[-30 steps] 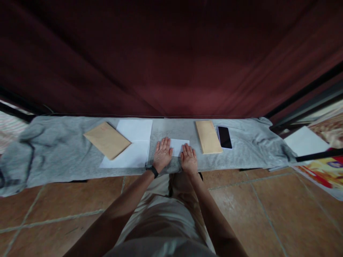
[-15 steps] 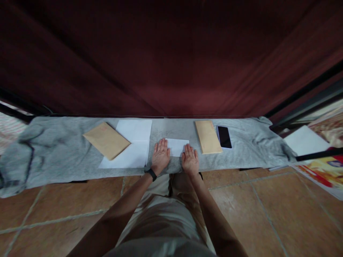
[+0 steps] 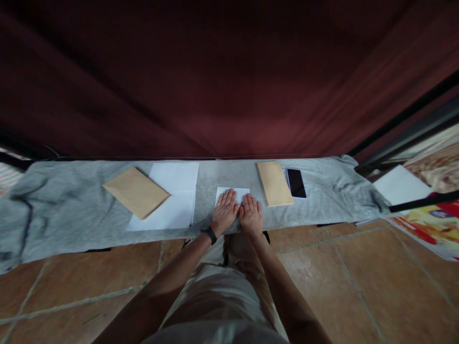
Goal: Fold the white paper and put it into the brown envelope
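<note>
A small folded white paper (image 3: 236, 192) lies on a grey cloth (image 3: 71, 205) spread over a low surface. My left hand (image 3: 224, 212) and my right hand (image 3: 251, 216) lie flat on the paper side by side, fingers stretched out and almost touching. Most of the paper is hidden under my palms. A black band is on my left wrist.
Left of my hands lie white sheets (image 3: 168, 200) with a brown envelope (image 3: 136, 192) partly on them. To the right lie a second brown envelope (image 3: 274, 183) and a dark phone (image 3: 296, 183). A dark red curtain hangs behind. Tiled floor below.
My hands have slid together over the small paper; a second ago they lay apart at its two sides with the paper showing between them.
</note>
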